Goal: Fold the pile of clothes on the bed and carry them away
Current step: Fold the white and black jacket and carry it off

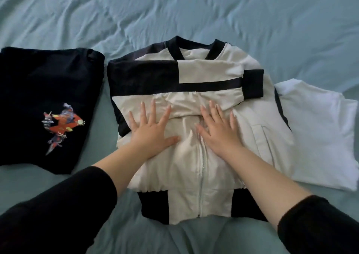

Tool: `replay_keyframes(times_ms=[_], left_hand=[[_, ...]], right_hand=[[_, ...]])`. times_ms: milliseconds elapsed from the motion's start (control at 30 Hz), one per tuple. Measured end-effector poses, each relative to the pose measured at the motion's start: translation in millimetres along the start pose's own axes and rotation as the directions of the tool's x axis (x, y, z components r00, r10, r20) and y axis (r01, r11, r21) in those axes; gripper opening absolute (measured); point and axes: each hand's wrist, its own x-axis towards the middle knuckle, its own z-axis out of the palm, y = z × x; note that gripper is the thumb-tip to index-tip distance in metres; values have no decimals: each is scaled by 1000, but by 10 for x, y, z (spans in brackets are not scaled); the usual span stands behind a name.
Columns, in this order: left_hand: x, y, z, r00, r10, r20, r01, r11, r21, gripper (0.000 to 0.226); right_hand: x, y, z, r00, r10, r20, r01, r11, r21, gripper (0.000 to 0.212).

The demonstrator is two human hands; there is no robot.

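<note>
A cream and black zip jacket (258,137) lies face up in the middle of the bed, its sleeves folded across the chest. My left hand (150,131) lies flat on it with fingers spread, left of the zip. My right hand (218,131) presses flat on it just right of the zip. A folded black shirt (44,90) with a red print lies to the left. Partly under the jacket's right edge sits a folded white garment (318,135).
The bed is covered by a wrinkled pale blue-green sheet (174,15), bare beyond the jacket's collar. My black sleeves fill the lower corners of the view.
</note>
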Motion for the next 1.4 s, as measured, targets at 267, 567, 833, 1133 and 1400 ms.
replay_keyframes(times_ms=[267,567,833,1133,1400], left_hand=[[-1089,1376,481,972,229,53,-225,971,-80,85],[-1147,2361,449,995,77,62,15,502,-865,75],[-932,2064,292,986,-71,154,169,509,-844,42],[-1033,2027,215,992,-97,74,113,498,-860,39],[-1346,2306,-148,987,-134,-85,73,858,-508,89]], right_hand=[[-1706,625,13,856,470,-214,-404,867,291,79],[-2001,382,126,918,346,194,-336,420,843,21],[-1868,871,89,663,723,193,-380,104,919,20],[-1331,807,8,794,459,399,-336,-216,917,12],[-1717,919,-740,762,646,45,-88,34,996,14]])
